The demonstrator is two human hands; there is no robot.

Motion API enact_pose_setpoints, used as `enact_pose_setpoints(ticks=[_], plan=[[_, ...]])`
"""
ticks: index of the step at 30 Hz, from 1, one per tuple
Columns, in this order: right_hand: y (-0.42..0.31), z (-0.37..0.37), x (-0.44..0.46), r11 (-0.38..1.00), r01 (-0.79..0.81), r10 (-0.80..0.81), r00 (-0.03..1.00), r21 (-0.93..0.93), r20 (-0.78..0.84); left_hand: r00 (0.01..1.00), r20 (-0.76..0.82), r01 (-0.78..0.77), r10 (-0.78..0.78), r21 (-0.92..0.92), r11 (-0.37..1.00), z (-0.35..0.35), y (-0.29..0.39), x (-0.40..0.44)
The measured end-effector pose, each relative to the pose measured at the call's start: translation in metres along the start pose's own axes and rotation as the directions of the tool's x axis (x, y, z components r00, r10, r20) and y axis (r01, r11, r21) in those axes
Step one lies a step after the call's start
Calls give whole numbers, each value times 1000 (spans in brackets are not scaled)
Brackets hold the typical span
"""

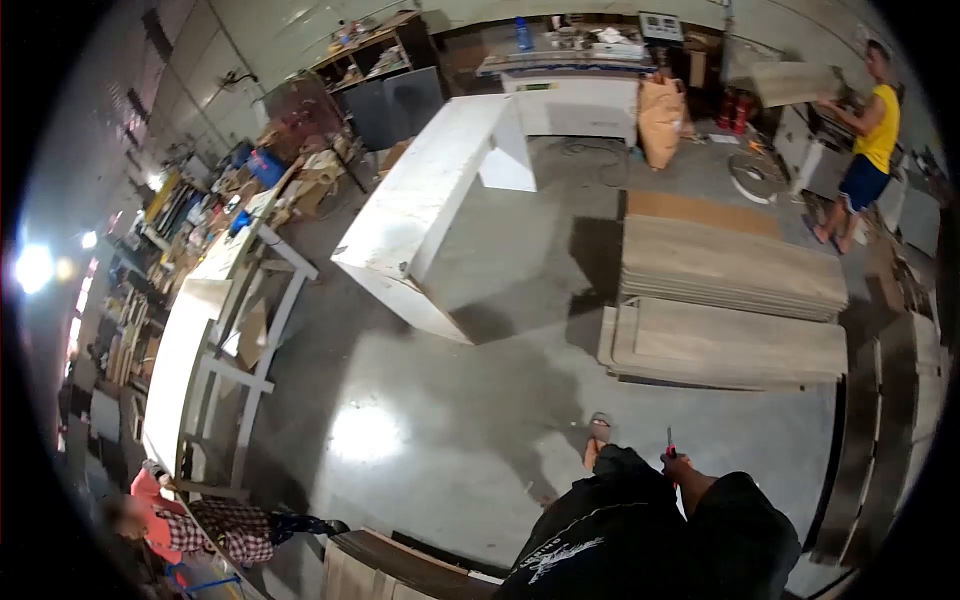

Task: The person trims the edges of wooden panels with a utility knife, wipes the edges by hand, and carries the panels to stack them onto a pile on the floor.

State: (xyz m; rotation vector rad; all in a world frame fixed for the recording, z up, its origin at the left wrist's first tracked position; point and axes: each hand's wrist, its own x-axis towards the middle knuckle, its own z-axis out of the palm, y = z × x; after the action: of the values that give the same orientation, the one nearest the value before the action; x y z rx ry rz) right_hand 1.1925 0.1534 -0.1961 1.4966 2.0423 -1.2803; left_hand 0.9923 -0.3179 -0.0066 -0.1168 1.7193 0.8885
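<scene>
My right hand [680,470] is closed around a slim red-handled tool [670,447] with a thin dark tip that points away from me. What kind of tool it is, I cannot make out. The hand hangs low in front of my black shirt [630,530], above the grey floor. Of my left hand [541,492], only a small blurred patch seems to show at the shirt's left edge, its fingers unclear. My sandalled foot [598,432] steps forward just left of the tool.
Stacked wood-toned panels [730,260] lie ahead to the right. A long white bench-like piece [430,190] stands on the floor at centre. Left is a white-topped worktable [180,360], with a person in a checked shirt [230,530] near it. A person in yellow [876,130] works at far right.
</scene>
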Motion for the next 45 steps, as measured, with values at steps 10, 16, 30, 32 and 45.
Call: enact_pose_setpoints(ticks=[10, 16, 30, 32, 45], plan=[[-315, -75, 185, 888, 224, -213, 974, 402, -72, 993, 91, 76, -76, 2, 997, -7, 70, 31], [-375, -99, 159, 806, 356, -342, 932, 473, -120, 974, 204, 86, -99, 74, 994, -39, 118, 74], [-9, -56, 152, 803, 322, -390, 920, -502, -32, 955, 279, 97, -102, 31, 995, -81, 148, 110], [-31, -60, 170, 898, 207, -242, 969, -389, -42, 953, 286, 100, -101, 20, 995, -80, 144, 107], [-337, -88, 167, 688, -2, -26, 999, 726, 28, 968, 241, 82, -65, -62, 995, -68, 98, 103]])
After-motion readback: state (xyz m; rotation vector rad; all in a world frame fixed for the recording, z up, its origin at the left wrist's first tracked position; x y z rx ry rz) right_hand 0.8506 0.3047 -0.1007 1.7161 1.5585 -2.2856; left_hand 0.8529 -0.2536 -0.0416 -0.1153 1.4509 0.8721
